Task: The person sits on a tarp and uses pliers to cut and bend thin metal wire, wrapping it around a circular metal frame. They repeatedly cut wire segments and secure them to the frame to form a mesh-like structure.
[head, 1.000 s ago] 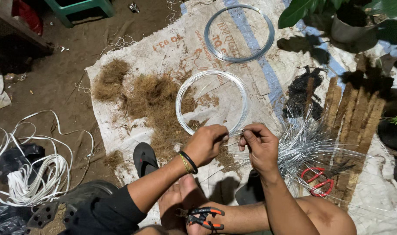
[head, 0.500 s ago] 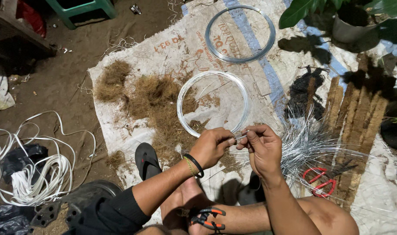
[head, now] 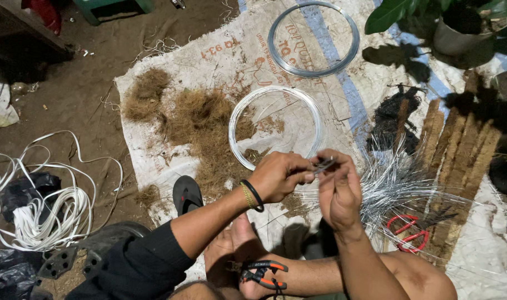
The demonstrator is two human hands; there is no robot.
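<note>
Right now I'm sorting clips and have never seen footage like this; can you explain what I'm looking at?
No machine here: a camera worn on a person's head looks down at their two bare hands. The left hand and right hand meet over a small metal piece, pinching it between them; what it is exactly, I cannot tell. The person sits on a white sack cloth spread on dirt. On it lie two wire coils, brown fibre, cut wire pieces, red scissors and brown sticks. Pliers rest by a foot.
</note>
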